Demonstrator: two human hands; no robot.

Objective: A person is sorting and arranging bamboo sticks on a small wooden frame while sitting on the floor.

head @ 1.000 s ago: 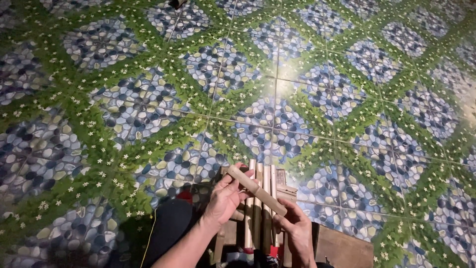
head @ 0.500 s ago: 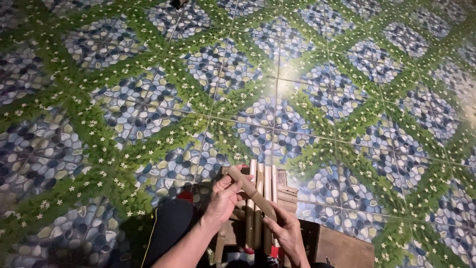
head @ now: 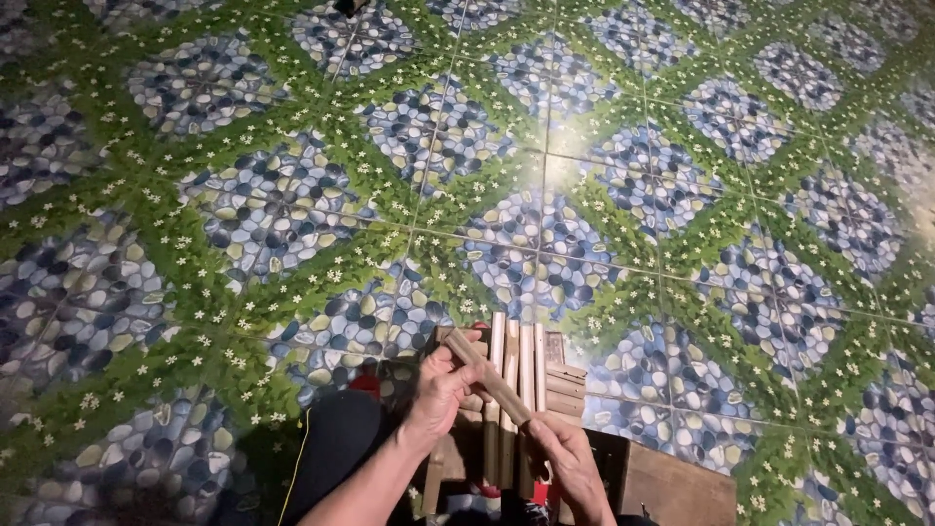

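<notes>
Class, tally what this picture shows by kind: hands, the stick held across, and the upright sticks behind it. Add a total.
Hands: 2, left hand, right hand
Slanted stick held across: 1
Upright sticks: about 4, partly hidden
Total: about 7

Pale wooden stick (head: pixel 487 375): short, squared, plain. Lies slantwise, upper end left, lower end right, held at both ends. Crosses a near-centre row of upright pale wooden slats (head: pixel 521 365) just behind it

Tiled floor (head: pixel 292 195), green floral lattice around blue pebble patches; brown wooden board (head: pixel 682 492) at bottom edge.
</notes>
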